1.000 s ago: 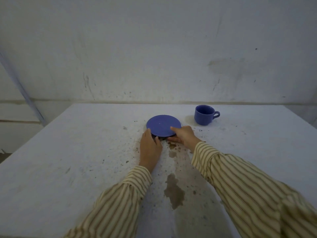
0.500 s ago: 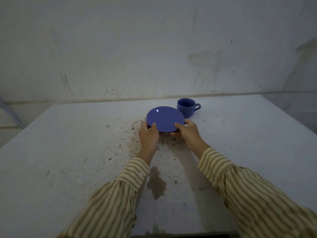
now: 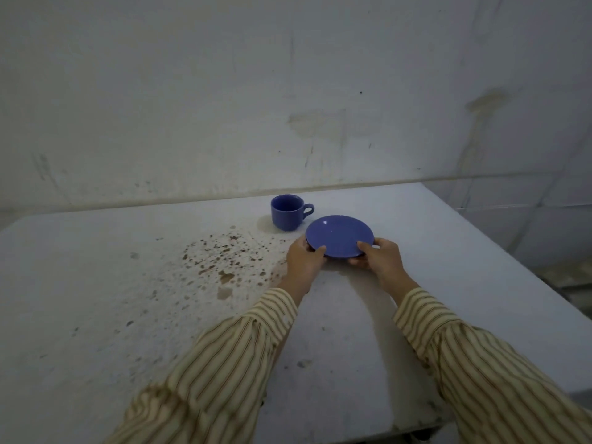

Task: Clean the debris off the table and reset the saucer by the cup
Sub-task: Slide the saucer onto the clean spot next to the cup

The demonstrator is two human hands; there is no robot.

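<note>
text: none readable | labels: none | surfaces checked: saucer (image 3: 339, 235), cup (image 3: 286, 213), table (image 3: 96, 315)

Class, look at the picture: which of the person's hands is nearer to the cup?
Left. The left hand grips the saucer's near-left rim, just in front and right of the cup. The right hand holds the near-right rim, further right of the cup.

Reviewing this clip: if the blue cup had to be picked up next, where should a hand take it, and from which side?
Take the cup by its handle, coming in from the right. It stands upright with the handle pointing right, above the saucer; the right hand is nearer that side.
</note>
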